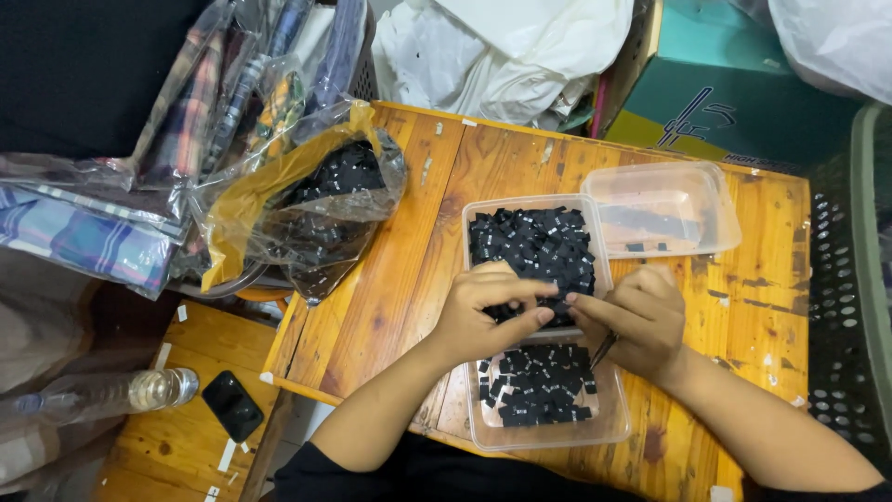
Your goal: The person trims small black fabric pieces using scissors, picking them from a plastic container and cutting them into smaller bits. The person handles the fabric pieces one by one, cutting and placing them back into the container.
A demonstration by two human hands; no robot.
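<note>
— Over the wooden bench (390,279), seen from the head camera, what did the hands do?
— The left hand (483,321) and right hand (636,321) pinched small black labels (530,244) between two clear tubs; the right also held thin scissors (602,351).
— Progress?
— Far tub (474,214) full, near tub (609,432) part-filled, bag (325,214) untouched.
— Room?
— Tight: lid (715,200) and crate (841,307) crowded the right, the bench edge lay close on the left

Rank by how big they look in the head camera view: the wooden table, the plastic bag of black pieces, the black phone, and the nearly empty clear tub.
1. Wooden table
2. Plastic bag of black pieces
3. Nearly empty clear tub
4. Black phone, which lies lower and farther from the camera, so its look is less sure.
</note>
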